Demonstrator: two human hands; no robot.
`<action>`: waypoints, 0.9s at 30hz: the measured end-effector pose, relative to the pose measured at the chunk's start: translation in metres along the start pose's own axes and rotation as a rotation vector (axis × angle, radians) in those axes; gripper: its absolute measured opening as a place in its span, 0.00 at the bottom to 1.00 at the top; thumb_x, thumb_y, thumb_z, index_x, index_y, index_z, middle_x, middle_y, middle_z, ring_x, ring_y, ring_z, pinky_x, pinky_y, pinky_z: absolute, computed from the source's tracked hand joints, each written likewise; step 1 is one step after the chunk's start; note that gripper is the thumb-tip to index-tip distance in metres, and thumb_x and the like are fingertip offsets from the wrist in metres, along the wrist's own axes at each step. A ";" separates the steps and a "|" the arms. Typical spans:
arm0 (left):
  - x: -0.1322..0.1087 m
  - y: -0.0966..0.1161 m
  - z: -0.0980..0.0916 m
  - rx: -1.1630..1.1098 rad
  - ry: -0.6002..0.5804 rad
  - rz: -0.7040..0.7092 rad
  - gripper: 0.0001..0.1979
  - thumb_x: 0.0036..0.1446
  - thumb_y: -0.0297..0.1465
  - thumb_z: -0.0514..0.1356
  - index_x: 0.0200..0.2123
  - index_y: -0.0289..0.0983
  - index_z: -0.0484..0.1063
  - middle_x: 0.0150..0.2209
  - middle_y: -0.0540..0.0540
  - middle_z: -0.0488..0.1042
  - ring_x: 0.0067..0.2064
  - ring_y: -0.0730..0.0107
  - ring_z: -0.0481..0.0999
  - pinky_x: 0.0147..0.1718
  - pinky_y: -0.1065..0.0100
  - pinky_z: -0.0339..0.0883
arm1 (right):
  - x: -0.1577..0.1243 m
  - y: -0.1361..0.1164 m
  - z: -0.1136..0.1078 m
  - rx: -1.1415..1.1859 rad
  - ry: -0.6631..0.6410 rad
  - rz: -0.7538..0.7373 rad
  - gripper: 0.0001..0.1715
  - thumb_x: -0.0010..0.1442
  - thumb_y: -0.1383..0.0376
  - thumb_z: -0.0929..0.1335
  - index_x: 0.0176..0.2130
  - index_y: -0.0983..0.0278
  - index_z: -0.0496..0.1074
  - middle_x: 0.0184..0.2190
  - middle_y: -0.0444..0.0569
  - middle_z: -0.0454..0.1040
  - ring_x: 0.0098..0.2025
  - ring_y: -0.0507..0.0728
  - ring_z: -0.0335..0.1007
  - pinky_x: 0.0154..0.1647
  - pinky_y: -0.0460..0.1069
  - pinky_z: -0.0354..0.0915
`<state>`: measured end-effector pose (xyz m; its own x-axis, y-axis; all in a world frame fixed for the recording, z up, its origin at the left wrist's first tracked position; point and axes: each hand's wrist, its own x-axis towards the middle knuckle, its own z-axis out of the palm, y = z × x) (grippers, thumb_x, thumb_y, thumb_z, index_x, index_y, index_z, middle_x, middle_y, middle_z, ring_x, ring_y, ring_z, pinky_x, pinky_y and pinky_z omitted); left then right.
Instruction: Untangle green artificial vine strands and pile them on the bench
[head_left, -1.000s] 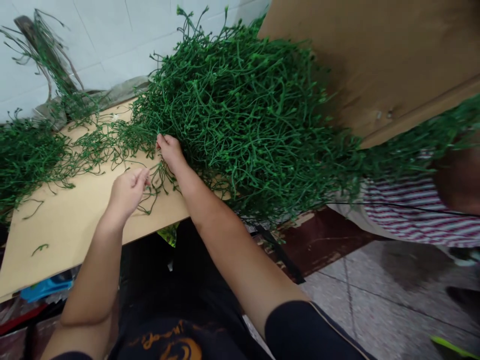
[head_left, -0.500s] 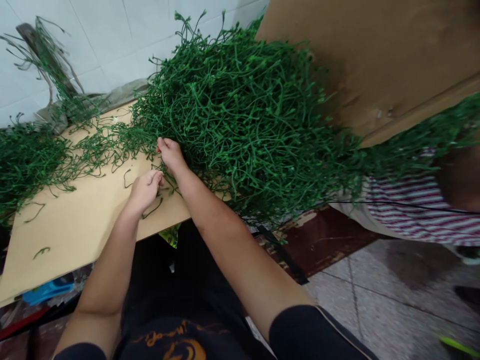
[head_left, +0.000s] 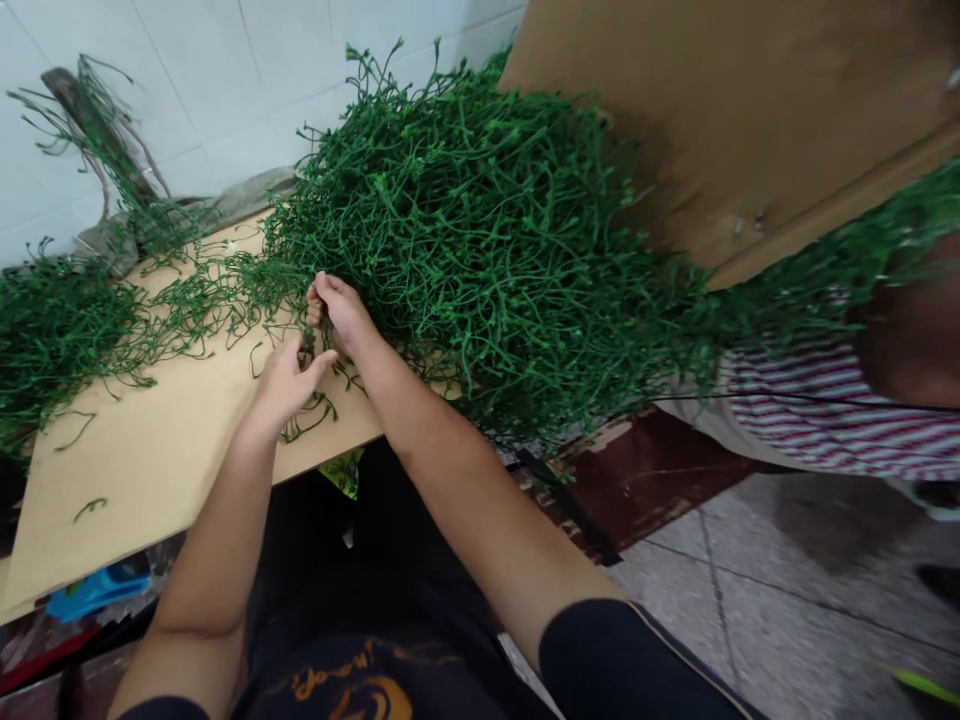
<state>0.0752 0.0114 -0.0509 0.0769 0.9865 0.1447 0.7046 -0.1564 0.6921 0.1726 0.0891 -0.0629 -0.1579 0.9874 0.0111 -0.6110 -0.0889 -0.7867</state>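
Note:
Over the cardboard sheet [head_left: 187, 420], my left hand [head_left: 289, 385] has its thumb spread away from its fingers and is open. My right hand [head_left: 341, 312] is just above and right of it, fingers curled and thumb pressed in; what is between them is too small to make out. Loose thin green plastic-looking plant stems [head_left: 319, 408] with small budded ends lie under and beside both hands. A big tangled heap of the same green stems [head_left: 465, 230] rises right beside my right hand. Smaller stems [head_left: 202, 300] are scattered on the cardboard behind my left hand.
Another pile of green stems [head_left: 60, 330] covers the cardboard's left end. A large brown board [head_left: 712, 130] leans over the heap at upper right. A dark post [head_left: 97, 135] draped with stems stands by the tiled wall. At right sits a person in a striped shirt [head_left: 810, 410].
My left hand has opened, its thumb moving away from the fingers. My right hand stays in nearly the same place, fingers still curled. More stems show beneath the hands.

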 end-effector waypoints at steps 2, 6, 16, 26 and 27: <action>0.007 0.001 0.013 0.001 0.037 -0.002 0.10 0.48 0.37 0.60 0.31 0.37 0.66 0.27 0.48 0.68 0.31 0.67 0.67 0.32 0.67 0.59 | -0.002 -0.002 0.000 0.058 -0.010 -0.013 0.16 0.60 0.58 0.62 0.25 0.64 0.58 0.19 0.36 0.57 0.18 0.42 0.52 0.21 0.40 0.53; 0.012 0.005 0.018 0.046 0.108 -0.098 0.07 0.54 0.33 0.53 0.26 0.38 0.62 0.22 0.50 0.62 0.28 0.68 0.64 0.30 0.67 0.56 | 0.000 0.000 -0.004 0.132 -0.017 -0.031 0.15 0.60 0.60 0.62 0.25 0.65 0.60 0.21 0.37 0.60 0.20 0.42 0.57 0.25 0.40 0.57; -0.046 0.029 -0.009 -0.068 -0.201 0.058 0.14 0.57 0.34 0.47 0.21 0.38 0.59 0.20 0.52 0.59 0.24 0.73 0.60 0.27 0.70 0.55 | 0.006 -0.009 -0.003 0.139 0.269 0.197 0.18 0.64 0.64 0.57 0.23 0.64 0.53 0.12 0.33 0.51 0.13 0.42 0.48 0.17 0.39 0.49; -0.014 0.000 -0.015 -0.062 -0.009 -0.078 0.10 0.52 0.38 0.55 0.26 0.37 0.61 0.23 0.52 0.61 0.26 0.74 0.58 0.27 0.70 0.54 | -0.008 -0.017 -0.003 0.385 -0.009 0.192 0.13 0.64 0.65 0.57 0.27 0.64 0.56 0.18 0.36 0.58 0.18 0.42 0.57 0.19 0.39 0.55; -0.009 -0.004 -0.013 -0.103 0.010 -0.066 0.10 0.51 0.38 0.56 0.26 0.37 0.62 0.24 0.51 0.62 0.26 0.73 0.59 0.27 0.70 0.54 | -0.010 -0.018 -0.003 0.385 -0.047 0.209 0.14 0.64 0.64 0.57 0.26 0.64 0.56 0.18 0.36 0.58 0.18 0.42 0.57 0.19 0.39 0.55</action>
<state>0.0630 0.0023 -0.0459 0.0258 0.9944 0.1029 0.6313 -0.0960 0.7696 0.1871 0.0814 -0.0505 -0.3384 0.9368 -0.0889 -0.8053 -0.3372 -0.4877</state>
